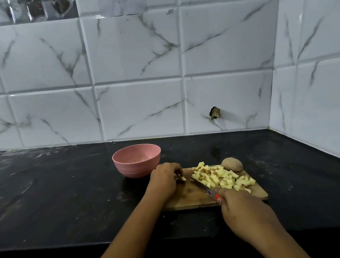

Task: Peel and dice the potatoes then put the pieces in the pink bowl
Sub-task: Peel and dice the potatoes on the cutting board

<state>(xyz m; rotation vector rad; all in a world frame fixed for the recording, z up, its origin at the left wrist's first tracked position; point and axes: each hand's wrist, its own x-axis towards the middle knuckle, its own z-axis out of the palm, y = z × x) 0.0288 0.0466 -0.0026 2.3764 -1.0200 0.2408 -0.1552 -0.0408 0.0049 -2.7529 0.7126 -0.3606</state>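
Observation:
A wooden cutting board [191,197] lies on the black counter. A heap of pale yellow diced potato [220,176] covers its right half. One whole unpeeled potato [232,164] rests at the board's far right corner. My left hand [164,180] pinches a small potato piece [183,178] on the board's left part. My right hand [239,207] grips a red-handled knife [203,185], its blade slanting toward the left edge of the heap. The pink bowl [136,160] stands just beyond the board's left end, and no potato shows inside it.
The black counter [57,190] stretches left and right of the board, with white marble-patterned tiled walls [139,69] behind and on the right. The counter's front edge runs under my forearms.

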